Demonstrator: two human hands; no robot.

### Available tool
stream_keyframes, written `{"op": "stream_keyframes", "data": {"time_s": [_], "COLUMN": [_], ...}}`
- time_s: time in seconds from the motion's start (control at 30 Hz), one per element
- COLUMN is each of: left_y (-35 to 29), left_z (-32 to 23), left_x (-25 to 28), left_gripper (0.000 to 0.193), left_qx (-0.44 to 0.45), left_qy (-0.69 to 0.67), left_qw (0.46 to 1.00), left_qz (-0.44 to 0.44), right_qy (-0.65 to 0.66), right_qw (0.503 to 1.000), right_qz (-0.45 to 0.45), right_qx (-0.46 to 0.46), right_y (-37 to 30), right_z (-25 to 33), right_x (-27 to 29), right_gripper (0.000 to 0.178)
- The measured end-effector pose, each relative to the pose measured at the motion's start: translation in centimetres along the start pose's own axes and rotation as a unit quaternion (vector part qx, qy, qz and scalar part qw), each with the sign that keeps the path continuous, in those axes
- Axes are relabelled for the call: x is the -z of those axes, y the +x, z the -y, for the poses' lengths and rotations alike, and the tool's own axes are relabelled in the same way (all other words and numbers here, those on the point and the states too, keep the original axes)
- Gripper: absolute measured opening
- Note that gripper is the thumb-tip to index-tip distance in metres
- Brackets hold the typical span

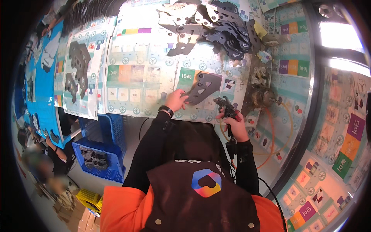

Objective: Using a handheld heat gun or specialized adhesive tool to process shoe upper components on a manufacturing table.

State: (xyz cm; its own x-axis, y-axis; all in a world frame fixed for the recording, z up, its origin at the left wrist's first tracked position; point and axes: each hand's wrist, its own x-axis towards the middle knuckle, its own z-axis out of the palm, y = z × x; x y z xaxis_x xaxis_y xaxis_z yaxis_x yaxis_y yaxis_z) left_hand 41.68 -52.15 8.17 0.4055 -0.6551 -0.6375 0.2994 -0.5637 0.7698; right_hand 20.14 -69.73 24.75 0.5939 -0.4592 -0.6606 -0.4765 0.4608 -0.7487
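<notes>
On the paper-covered table in front of me lies a flat dark grey cut-out piece (206, 89), shaped like a shoe upper, with several holes in it. My left hand (176, 100), a black band at its wrist, pinches the piece's near left edge. To the right of the piece, my right hand (237, 127) is wrapped round a dark, stained spray gun (227, 108). Its nozzle end is close to the table's front edge, apart from the piece. Part of the gun's handle is hidden by my fingers.
A heap of similar dark pieces (232, 34) lies at the back; more pieces (79, 65) are at the left. Right of the table stand a grimy pot (262, 96) and an orange hose (271, 135). A blue crate (100, 158) holds pieces lower left; another person's arm (56, 149) shows beyond.
</notes>
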Motion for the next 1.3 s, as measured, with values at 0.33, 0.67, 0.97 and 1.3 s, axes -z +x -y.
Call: {"op": "stream_keyframes", "data": {"time_s": [0.33, 0.67, 0.97, 1.3], "left_y": [1.7, 1.6, 1.8, 1.6], "left_z": [1.7, 0.8, 0.9, 0.7], "left_x": [-0.6, -1.6, -1.9, -1.8], "left_gripper": [0.024, 0.025, 0.024, 0.024], "left_qx": [-0.087, -0.074, -0.084, -0.078], "left_qy": [0.254, 0.345, 0.332, 0.324], "left_qw": [0.958, 0.927, 0.930, 0.933], "left_qz": [-0.103, -0.129, -0.136, -0.137], "right_qy": [-0.083, -0.109, -0.079, -0.087], "right_qw": [0.994, 0.987, 0.995, 0.991], "right_qz": [0.044, 0.058, 0.043, 0.045], "right_qx": [-0.060, -0.102, -0.046, -0.092], "right_y": [4.6, 6.2, 7.2, 6.7], "right_z": [-3.4, -5.1, -6.5, -4.4], "right_x": [-3.2, -4.7, -4.8, -5.8], "right_gripper": [0.030, 0.030, 0.020, 0.017]}}
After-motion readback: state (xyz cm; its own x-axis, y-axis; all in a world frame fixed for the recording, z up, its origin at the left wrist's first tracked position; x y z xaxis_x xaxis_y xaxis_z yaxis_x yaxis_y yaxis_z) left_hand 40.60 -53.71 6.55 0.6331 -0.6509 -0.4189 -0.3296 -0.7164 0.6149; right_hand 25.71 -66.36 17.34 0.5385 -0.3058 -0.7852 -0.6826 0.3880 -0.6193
